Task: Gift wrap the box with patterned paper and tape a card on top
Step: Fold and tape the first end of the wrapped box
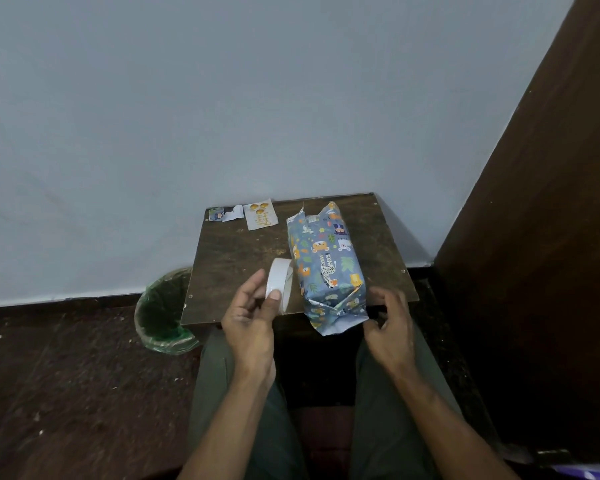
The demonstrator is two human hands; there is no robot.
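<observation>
A box wrapped in blue animal-print paper [326,261] lies lengthwise on a small brown wooden table [236,258], its near end overhanging the front edge with loose paper flaps. My left hand [252,315] holds a white tape roll [280,284] just left of the box, thumb on its rim. Right of the box's near end, my right hand [390,322] hovers with fingers loosely curled and holds nothing. A white card with gold print [260,218] lies at the table's far left.
A scrap of the patterned paper [224,213] lies beside the card at the table's far left corner. A green-lined waste bin [163,311] stands on the dark floor left of the table. A dark wooden panel [541,237] rises on the right. My knees are under the table.
</observation>
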